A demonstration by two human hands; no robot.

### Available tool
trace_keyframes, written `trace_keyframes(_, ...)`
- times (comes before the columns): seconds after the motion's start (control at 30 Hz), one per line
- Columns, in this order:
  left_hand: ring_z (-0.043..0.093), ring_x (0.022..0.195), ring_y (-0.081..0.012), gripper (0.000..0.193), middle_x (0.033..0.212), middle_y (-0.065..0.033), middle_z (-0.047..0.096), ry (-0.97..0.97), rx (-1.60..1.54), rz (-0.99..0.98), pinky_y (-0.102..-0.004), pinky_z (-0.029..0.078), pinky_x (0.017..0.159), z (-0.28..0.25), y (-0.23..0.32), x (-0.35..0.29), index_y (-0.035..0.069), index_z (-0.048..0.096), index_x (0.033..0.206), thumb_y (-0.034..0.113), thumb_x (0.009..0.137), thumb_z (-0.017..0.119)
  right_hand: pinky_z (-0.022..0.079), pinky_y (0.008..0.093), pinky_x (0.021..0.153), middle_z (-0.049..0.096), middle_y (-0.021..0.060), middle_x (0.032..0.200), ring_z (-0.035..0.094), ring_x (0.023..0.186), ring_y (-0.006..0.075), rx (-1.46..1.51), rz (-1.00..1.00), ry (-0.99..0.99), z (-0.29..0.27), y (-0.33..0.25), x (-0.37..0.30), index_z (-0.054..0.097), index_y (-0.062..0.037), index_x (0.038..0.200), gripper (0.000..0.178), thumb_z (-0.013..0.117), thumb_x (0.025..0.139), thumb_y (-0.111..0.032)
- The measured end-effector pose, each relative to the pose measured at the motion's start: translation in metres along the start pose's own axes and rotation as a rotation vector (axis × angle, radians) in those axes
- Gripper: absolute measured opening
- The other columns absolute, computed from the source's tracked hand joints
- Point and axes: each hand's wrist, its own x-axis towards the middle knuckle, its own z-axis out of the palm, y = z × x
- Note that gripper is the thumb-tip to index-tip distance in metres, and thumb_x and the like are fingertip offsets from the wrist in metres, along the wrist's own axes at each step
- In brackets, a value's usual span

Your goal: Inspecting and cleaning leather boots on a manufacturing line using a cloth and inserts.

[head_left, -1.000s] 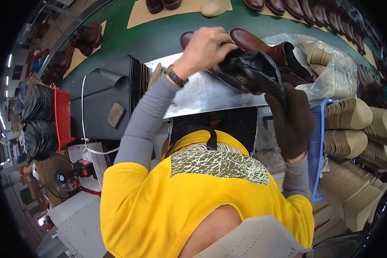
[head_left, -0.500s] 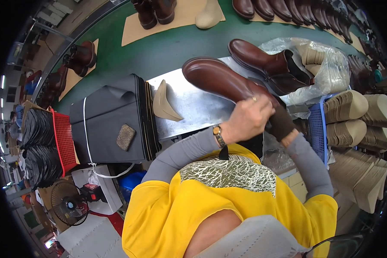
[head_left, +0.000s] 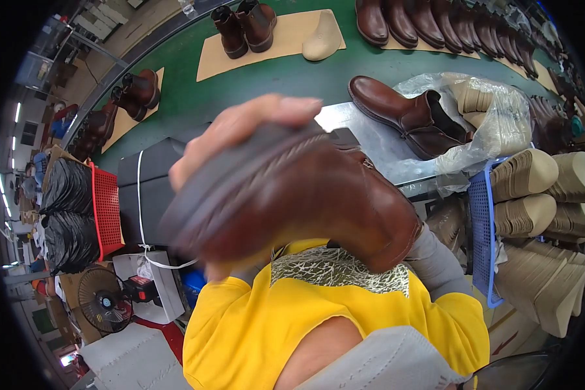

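Observation:
A brown leather boot (head_left: 292,195) is held up close in front of me, tilted, its dark sole edge turned to the upper left. My left hand (head_left: 240,130) is closed around the sole and toe end, the thumb lying over the sole. My right forearm (head_left: 435,260), in a grey sleeve, runs up to the boot's shaft; my right hand is hidden, seemingly inside the shaft. Beyond, another brown boot (head_left: 403,110) lies on its side on a metal plate (head_left: 396,162). The toe is smeared by motion.
Left of me stand a strapped black stack (head_left: 156,169) and a red basket (head_left: 106,208). At right are a blue basket (head_left: 481,221), tan shoe inserts (head_left: 523,175) and a plastic bag (head_left: 500,123). Boots (head_left: 244,29) line the green table (head_left: 299,81).
The boot has swung toward me and turned, its sole edge now showing. My left hand has moved from its ankle to its sole and toe. The tan insert on the plate is now hidden.

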Motion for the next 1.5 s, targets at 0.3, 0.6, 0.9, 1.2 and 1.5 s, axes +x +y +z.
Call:
trace_keyframes(0.3, 0.059, 0.091, -0.0461, 0.033, 0.108, -0.0176, 0.062, 0.169, 0.290, 0.126, -0.0605, 0.045, 0.090, 0.043, 0.049, -0.006, 0.029, 0.062, 0.116, 0.038, 0.084, 0.065, 0.043, 0.0376, 0.085, 0.060, 0.0060, 0.103, 0.056, 0.095, 0.0222, 0.153, 0.060, -0.042, -0.002, -0.011, -0.017, 0.060, -0.0133, 0.106, 0.032, 0.069, 0.076, -0.020)
trace_keyframes(0.6, 0.039, 0.125, -0.0512, 0.125, 0.137, -0.0349, 0.034, 0.087, -0.030, -0.258, -0.0565, 0.044, 0.096, -0.016, -0.018, 0.013, 0.009, 0.019, 0.146, 0.073, 0.054, 0.075, 0.041, 0.0366, 0.094, 0.059, 0.0054, 0.115, 0.053, 0.106, 0.0192, 0.218, 0.074, -0.131, -0.022, -0.005, 0.057, 0.057, -0.0153, 0.116, 0.039, 0.068, 0.079, -0.022)
trace_keyframes(0.9, 0.040, 0.124, -0.0508, 0.106, 0.137, -0.0316, 0.037, 0.303, 0.024, -0.375, -0.0563, 0.045, 0.096, -0.026, -0.015, 0.011, 0.010, 0.020, 0.146, 0.061, 0.067, 0.068, 0.040, 0.0347, 0.100, 0.058, 0.0046, 0.123, 0.052, 0.114, 0.0190, -0.318, -0.334, -0.002, -0.059, 0.026, -0.017, 0.056, -0.0170, 0.125, 0.045, 0.068, 0.083, -0.023)
trace_keyframes(1.2, 0.038, 0.126, -0.0498, 0.098, 0.139, -0.0306, 0.034, 0.238, -0.081, -0.462, -0.0556, 0.038, 0.103, -0.031, -0.035, -0.003, 0.010, 0.019, 0.147, 0.061, 0.075, 0.060, 0.038, 0.0346, 0.102, 0.052, 0.0081, 0.129, 0.049, 0.119, 0.0203, -0.230, -0.194, -0.037, -0.055, 0.050, -0.008, 0.051, -0.0073, 0.129, 0.040, 0.056, 0.090, -0.010)
trace_keyframes(1.5, 0.048, 0.122, -0.0278, 0.052, 0.133, -0.0232, 0.047, 0.696, 0.759, -0.474, -0.0358, 0.038, 0.102, -0.081, -0.134, -0.064, -0.001, 0.047, 0.133, 0.031, 0.093, 0.056, 0.042, 0.0367, 0.098, 0.058, 0.0154, 0.120, 0.055, 0.113, 0.0280, -0.222, -0.188, -0.190, -0.045, 0.100, 0.070, 0.056, -0.0011, 0.122, 0.035, 0.058, 0.088, -0.010)
